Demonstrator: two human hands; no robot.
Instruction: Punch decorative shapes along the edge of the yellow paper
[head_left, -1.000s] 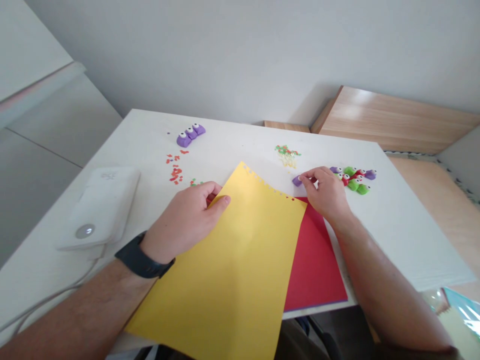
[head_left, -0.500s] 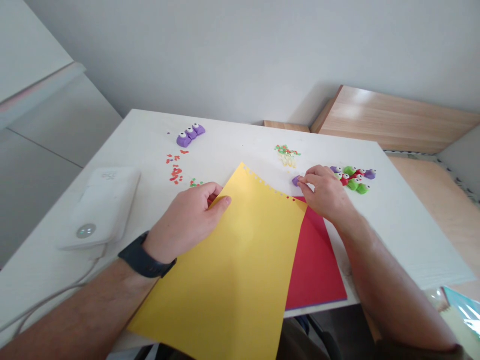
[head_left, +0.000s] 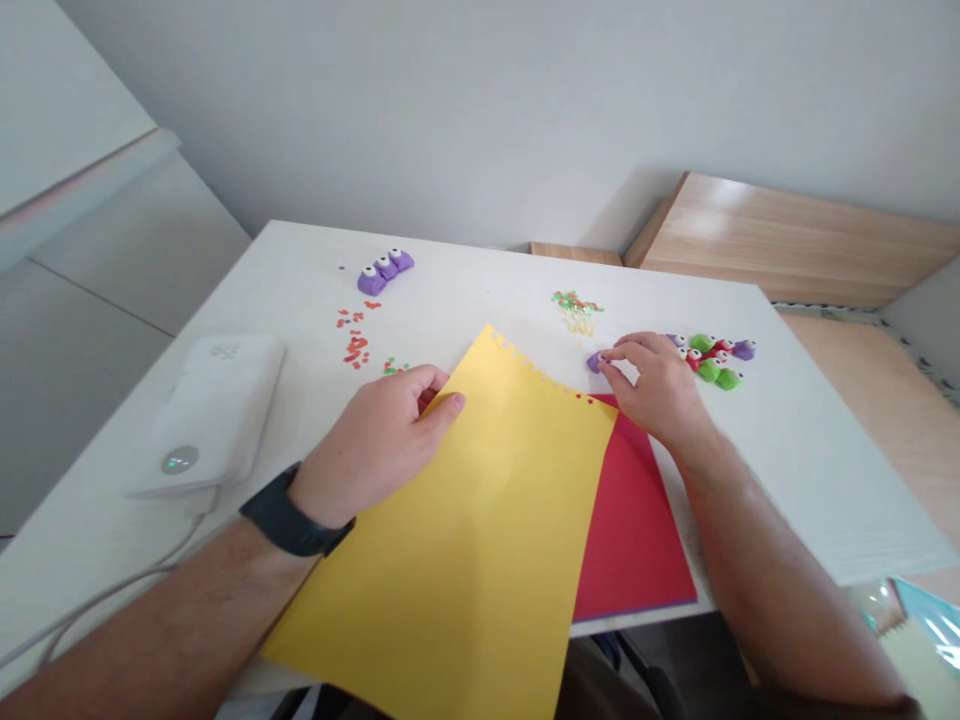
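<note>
My left hand [head_left: 379,440] pinches the left edge of a yellow paper sheet [head_left: 465,540], thumb on top, and holds it tilted over the white table [head_left: 787,440]. The sheet's far edge shows a row of punched notches. My right hand [head_left: 652,385] is curled round a small purple punch [head_left: 595,361] just past the sheet's far right corner. A red sheet [head_left: 634,530] lies flat under the yellow one.
A cluster of green, red and purple googly-eyed punches [head_left: 712,358] sits right of my right hand. Purple punches [head_left: 384,269] lie far left. Red confetti [head_left: 352,340] and a mixed confetti pile [head_left: 576,310] dot the table. A white device [head_left: 210,415] with a cable sits at left.
Almost nothing moved. My right hand shifted slightly on the purple punch; the view drifted a little to the left.
</note>
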